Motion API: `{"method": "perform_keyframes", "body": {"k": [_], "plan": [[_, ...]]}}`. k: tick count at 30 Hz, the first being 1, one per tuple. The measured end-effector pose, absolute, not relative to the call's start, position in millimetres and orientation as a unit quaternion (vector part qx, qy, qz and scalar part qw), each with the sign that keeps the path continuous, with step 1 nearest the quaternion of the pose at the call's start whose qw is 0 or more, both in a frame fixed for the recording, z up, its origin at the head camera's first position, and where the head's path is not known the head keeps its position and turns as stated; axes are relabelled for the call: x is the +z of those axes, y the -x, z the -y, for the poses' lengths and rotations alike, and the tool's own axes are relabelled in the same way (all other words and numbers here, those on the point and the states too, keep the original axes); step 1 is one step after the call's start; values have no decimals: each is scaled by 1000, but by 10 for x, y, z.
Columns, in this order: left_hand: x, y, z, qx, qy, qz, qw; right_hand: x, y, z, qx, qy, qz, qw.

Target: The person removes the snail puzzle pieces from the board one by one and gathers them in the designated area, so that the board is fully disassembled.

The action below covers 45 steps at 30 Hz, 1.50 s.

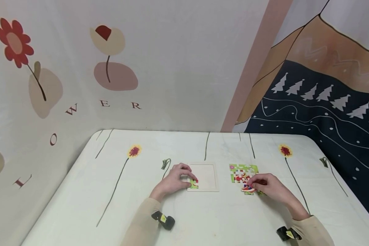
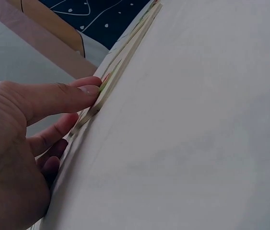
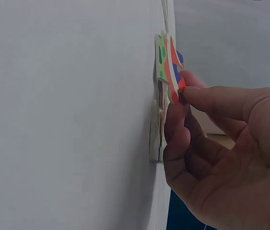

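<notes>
A pale square puzzle frame (image 1: pixel 216 177) lies on the table, with a green and red puzzle piece (image 1: pixel 194 185) at its lower left corner. My left hand (image 1: pixel 175 179) holds that piece between thumb and index finger; the wrist view shows the thumb (image 2: pixel 84 97) at its green edge. To the right lies a cluster of colourful puzzle pieces (image 1: pixel 244 168), some stacked or overlapping. Over its lower part my right hand (image 1: pixel 270 188) pinches another puzzle piece, patterned red, blue, white and green (image 3: pixel 169 67). Its fingers partly cover the cluster.
The white tablecloth (image 1: pixel 215 218) has printed flowers and stems. A pale curtain with flower prints (image 1: pixel 172 68) stands behind the table, and a dark cloth with white trees (image 1: pixel 319 116) hangs at the right. Both wrists wear black camera straps (image 1: pixel 163 219).
</notes>
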<state>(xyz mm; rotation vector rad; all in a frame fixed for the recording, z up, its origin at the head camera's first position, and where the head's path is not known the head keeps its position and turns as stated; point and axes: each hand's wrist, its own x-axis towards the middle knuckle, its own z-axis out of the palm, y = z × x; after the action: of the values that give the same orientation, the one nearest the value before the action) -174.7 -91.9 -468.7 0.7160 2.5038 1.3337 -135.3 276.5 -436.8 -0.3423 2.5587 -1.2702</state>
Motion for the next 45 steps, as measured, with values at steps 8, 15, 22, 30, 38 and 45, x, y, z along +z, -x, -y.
{"method": "perform_keyframes", "body": {"k": [8,15,22,30,38,45], "plan": [[-4686,1750,920,452,-243,-852,107,-4373,1369,-2780,-428,135,-883,134],[-4674,1755,916,452,-243,-852,107,-4367,1386,-2780,-409,154,-891,126],[-4667,1751,908,451,-239,-853,108,-4374,1396,-2790,-393,163,-897,118],[-4681,1755,913,446,-247,-854,106,-4384,1394,-2797,-393,164,-897,119],[-4693,1763,915,445,-249,-854,103,-4395,1396,-2800,-397,162,-895,122],[-4688,1761,915,449,-247,-852,105,-4398,1399,-2802,-397,160,-895,126]]}}
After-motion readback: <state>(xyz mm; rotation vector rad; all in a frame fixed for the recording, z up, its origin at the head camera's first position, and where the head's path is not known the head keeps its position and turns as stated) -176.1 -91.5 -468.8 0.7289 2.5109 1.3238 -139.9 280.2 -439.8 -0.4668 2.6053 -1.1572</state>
